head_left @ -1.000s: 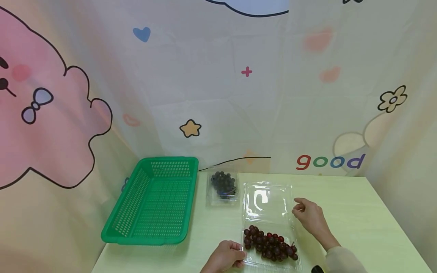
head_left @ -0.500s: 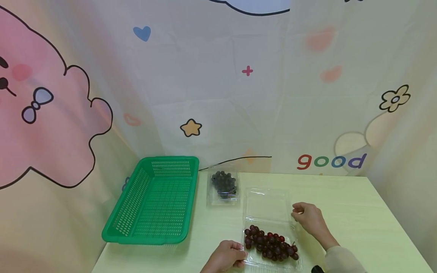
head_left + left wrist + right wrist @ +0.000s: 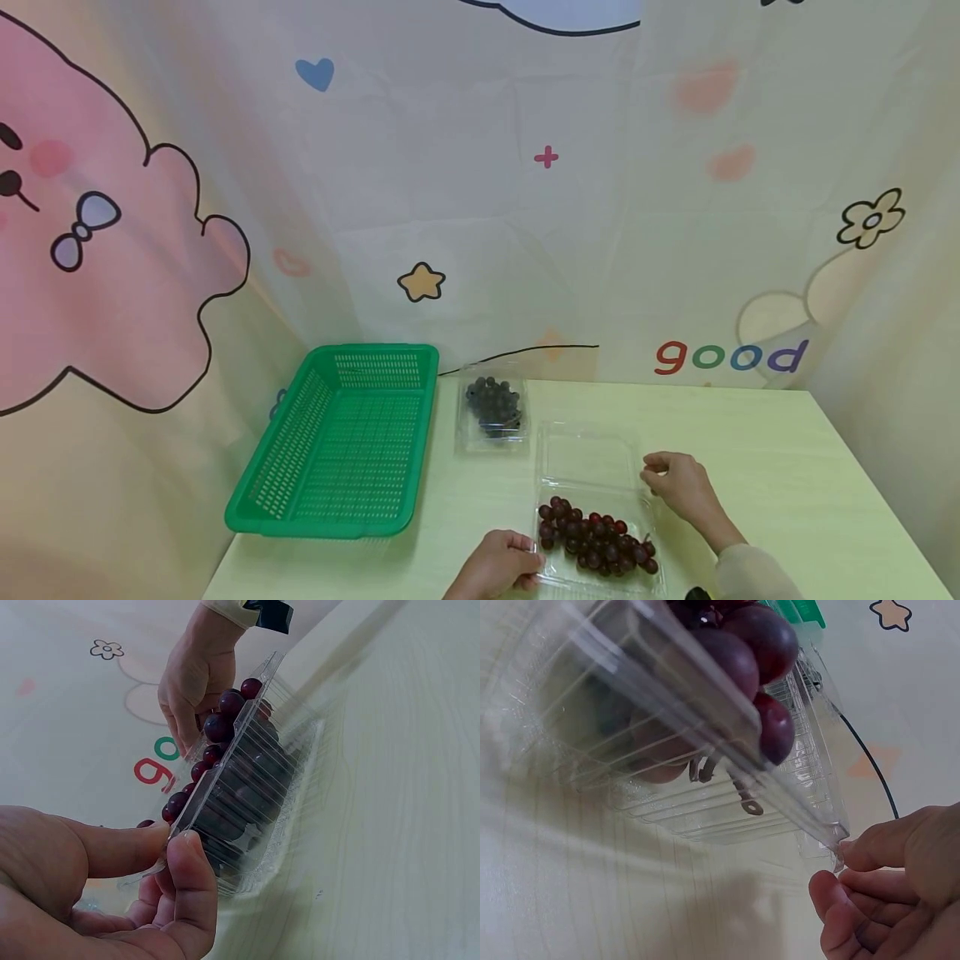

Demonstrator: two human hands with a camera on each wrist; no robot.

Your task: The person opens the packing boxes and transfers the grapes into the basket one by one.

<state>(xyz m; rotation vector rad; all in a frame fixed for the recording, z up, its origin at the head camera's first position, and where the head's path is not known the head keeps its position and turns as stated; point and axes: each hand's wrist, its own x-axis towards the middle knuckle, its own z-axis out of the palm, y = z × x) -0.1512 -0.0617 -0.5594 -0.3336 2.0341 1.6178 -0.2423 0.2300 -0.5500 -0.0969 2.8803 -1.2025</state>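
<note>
A clear plastic clamshell box (image 3: 551,575) stands at the front of the table with its lid (image 3: 588,454) up and back. A bunch of dark red grapes (image 3: 596,537) lies in its base. My left hand (image 3: 495,565) pinches the rim at the near left, thumb above and forefinger below, as the left wrist view shows. On the far right side, my right hand (image 3: 684,487) has thumb and forefinger pinched on the box's clear edge (image 3: 834,838). Several grapes (image 3: 219,727) rise above the rim in the left wrist view.
At the back left sits a green plastic basket (image 3: 415,500). Beside it, near the table's back edge, a second clear box (image 3: 468,442) holds dark grapes (image 3: 493,404). A printed curtain (image 3: 480,208) hangs behind the pale table (image 3: 765,467).
The lid's far edge has come down in the head view, and its bright glare is gone. My right hand has dropped slightly with it. My left hand stays at the rim.
</note>
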